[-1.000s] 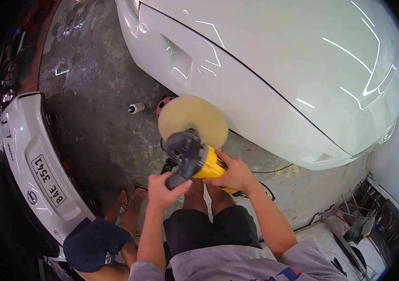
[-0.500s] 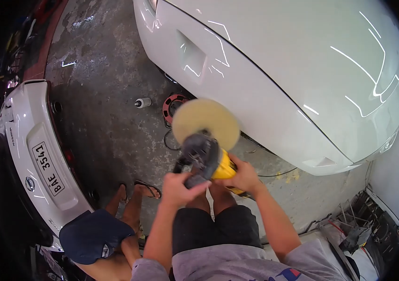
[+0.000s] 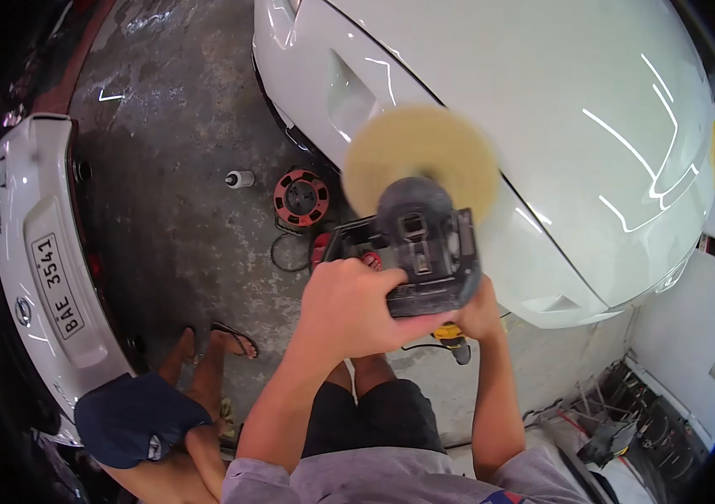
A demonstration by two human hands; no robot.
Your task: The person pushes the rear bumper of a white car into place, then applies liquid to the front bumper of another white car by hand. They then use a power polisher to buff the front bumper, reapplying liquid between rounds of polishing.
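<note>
A car polisher [image 3: 418, 223] with a black head is held up between my hands in front of the white car's [image 3: 559, 101] front end. Its wide yellow pad [image 3: 420, 151] is blurred round the rim and overlaps the fender and hood edge in this view. My left hand [image 3: 353, 307] is closed around the black handle at the head. On the other side, my right hand [image 3: 481, 311] grips the body, its fingers mostly hidden behind the tool. The yellow and black rear end shows below.
Behind the polisher, a red and black cable reel [image 3: 300, 198] stands on the concrete floor near a white bottle [image 3: 240, 179]. A second white car [image 3: 17, 210] is at left, with a person [image 3: 143, 420] bending beside it. Metal parts [image 3: 626, 428] lie at lower right.
The polisher has gone up and right, toward the car, and its head has turned so the black top faces me. Both hands moved with it, still gripping.
</note>
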